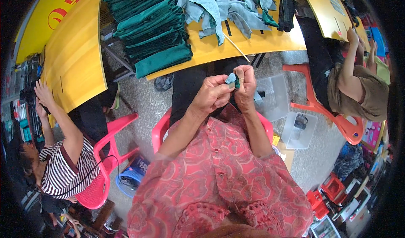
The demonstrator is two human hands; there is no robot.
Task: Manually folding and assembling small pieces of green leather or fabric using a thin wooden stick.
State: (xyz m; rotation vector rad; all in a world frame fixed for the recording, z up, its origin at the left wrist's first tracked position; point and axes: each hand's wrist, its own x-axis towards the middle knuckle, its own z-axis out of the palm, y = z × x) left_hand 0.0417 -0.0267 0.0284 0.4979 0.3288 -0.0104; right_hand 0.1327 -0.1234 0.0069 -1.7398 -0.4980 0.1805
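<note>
Above my lap, both hands meet at a small piece of fabric (230, 78), light blue on one side and dark green on the other. My left hand (212, 95) pinches it between thumb and fingers. My right hand (245, 88) is closed on its other end, and a bit of light blue shows below that hand. Most of the piece is hidden in my fingers. Beyond my hands, dark green velvet strips (156, 40) lie stacked on the yellow table (270, 42). Light blue-grey fabric pieces (228, 12) are heaped beside them, with a thin pale stick (237, 48) at the table's edge.
Clear plastic boxes (300, 130) stand on the floor at right, near an orange chair (310, 84). Left are a pink chair (110, 162), a blue basket (128, 183) and a person in stripes (71, 166) at another table (76, 69). Another person (358, 84) sits at right.
</note>
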